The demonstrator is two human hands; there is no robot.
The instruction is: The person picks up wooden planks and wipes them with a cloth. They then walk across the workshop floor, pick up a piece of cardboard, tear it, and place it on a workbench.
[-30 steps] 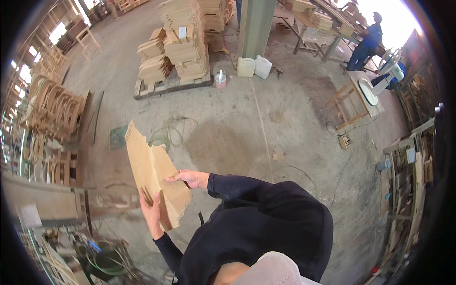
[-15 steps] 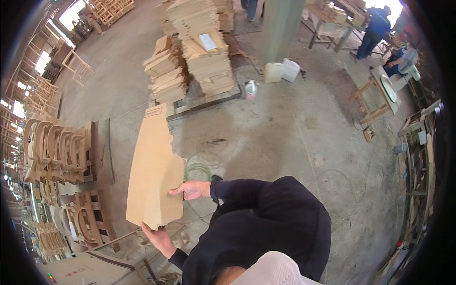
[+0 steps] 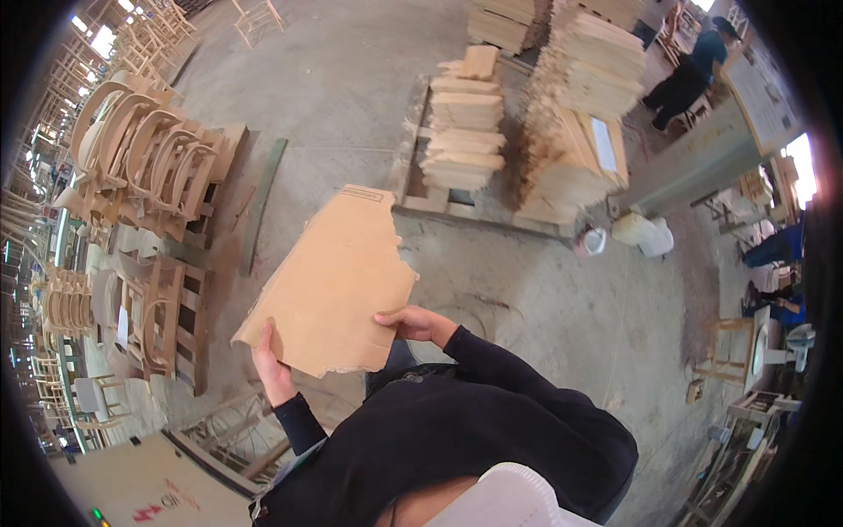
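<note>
A large torn sheet of brown cardboard point(image 3: 338, 272) is held out before my body, its right edge and lower edge ragged. My left hand point(image 3: 273, 362) grips the lower left edge, thumb lying on the face and fingers out of sight behind. On the right edge, my right hand point(image 3: 416, 323) pinches the sheet with its thumb on top; its other fingers are partly hidden beneath. Both arms are in black sleeves.
Stacked wooden pieces point(image 3: 465, 123) and taller wood piles point(image 3: 584, 79) stand on a pallet point(image 3: 483, 215) ahead. Curved wooden parts point(image 3: 140, 149) are piled at left. A white jug point(image 3: 654, 237) sits by a pillar point(image 3: 685, 154). A pale cabinet point(image 3: 158, 479) is lower left. A person point(image 3: 694, 75) stands far right.
My view has turned left, so the wood stacks now appear farther right. The cardboard is tilted to face me more broadly, and my left hand has shifted up its left edge.
</note>
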